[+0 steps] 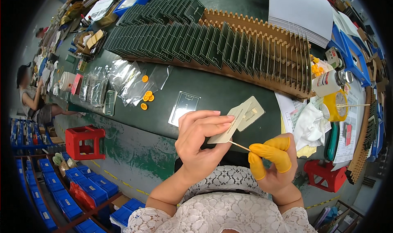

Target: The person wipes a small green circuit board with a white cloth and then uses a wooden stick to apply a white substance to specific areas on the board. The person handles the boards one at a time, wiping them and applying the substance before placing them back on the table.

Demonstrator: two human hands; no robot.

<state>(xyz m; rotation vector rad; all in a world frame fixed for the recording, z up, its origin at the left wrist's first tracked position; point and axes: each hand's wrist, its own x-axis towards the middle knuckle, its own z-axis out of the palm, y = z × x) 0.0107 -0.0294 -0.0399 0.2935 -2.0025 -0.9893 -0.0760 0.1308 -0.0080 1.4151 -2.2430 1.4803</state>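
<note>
My left hand [202,141] grips a flat pale beige panel [230,126] between thumb and fingers, tilted above the table's near edge. Yellow finger cots cover fingertips of my right hand [276,163], which pinches a thin wooden swab [241,146]. The swab's whitish tip is at the panel's lower edge; whether it touches cannot be made out. Behind the held panel is a second beige panel [253,115], partly covered by it. A dark green panel with white line markings [184,106] lies just beyond my left hand, under glare.
Slotted brown racks [262,79] of upright green panels [196,45] stretch across the table. Loose yellow finger cots [147,96] and clear plastic bags [127,77] lie left. At right are a bottle [327,83], white cloth [309,124] and yellow tape roll [339,104]. Red stools [84,143] stand below.
</note>
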